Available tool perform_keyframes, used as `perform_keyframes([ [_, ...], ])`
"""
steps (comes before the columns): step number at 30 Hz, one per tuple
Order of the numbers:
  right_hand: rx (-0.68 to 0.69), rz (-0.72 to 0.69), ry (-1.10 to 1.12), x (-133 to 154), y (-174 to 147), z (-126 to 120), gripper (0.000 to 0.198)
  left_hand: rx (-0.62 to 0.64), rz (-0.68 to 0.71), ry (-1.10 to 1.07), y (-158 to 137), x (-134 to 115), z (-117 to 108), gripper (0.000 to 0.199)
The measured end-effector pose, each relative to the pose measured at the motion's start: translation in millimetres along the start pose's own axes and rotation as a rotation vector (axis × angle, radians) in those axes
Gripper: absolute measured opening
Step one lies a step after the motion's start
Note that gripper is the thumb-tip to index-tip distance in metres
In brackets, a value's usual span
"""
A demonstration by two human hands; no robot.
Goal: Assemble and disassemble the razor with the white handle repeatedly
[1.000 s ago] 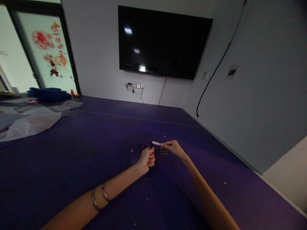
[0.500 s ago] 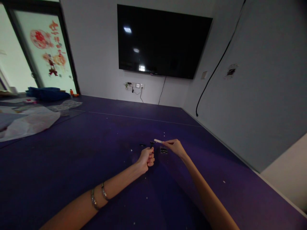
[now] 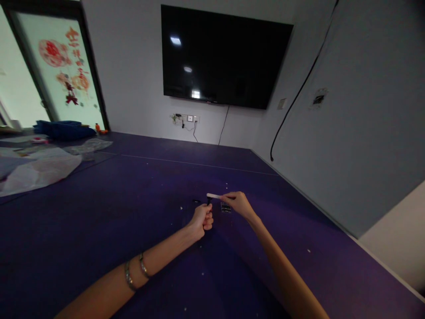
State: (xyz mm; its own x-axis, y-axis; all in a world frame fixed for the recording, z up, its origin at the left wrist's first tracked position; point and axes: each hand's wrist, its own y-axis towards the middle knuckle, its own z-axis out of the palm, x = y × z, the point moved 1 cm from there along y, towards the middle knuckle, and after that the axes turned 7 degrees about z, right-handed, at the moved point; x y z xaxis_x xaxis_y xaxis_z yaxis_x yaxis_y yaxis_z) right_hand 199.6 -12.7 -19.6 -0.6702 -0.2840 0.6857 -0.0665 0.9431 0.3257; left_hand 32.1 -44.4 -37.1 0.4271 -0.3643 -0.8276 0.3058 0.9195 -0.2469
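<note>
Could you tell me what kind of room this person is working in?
Probably an indoor activity or meeting room: a large dark screen hangs on the wall above a power outlet, purple matting covers the floor, and a glass door with red paper decorations stands at the far left.

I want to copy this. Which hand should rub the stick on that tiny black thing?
Probably the right hand: it pinches the white stick, whose tip sits by the small black piece gripped in the left hand.

Both bare arms stretch forward and come close together. The left hand (image 3: 202, 219) is curled into a fist, with two bracelets on its forearm. The right hand (image 3: 238, 204) pinches its fingertips together, wrist slightly raised.
</note>
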Motion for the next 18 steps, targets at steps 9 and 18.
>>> perform_keyframes([
  [9, -0.013, 0.075, 0.071, -2.6, 1.3, 0.0, 0.037, 0.025, 0.037, 0.052, -6.7, 0.0, 5.0, 0.021],
  [18, -0.031, 0.064, 0.059, -2.9, 3.2, -4.0, 0.041, 0.042, 0.125, 0.095, -4.5, -4.8, 2.8, 0.028],
])
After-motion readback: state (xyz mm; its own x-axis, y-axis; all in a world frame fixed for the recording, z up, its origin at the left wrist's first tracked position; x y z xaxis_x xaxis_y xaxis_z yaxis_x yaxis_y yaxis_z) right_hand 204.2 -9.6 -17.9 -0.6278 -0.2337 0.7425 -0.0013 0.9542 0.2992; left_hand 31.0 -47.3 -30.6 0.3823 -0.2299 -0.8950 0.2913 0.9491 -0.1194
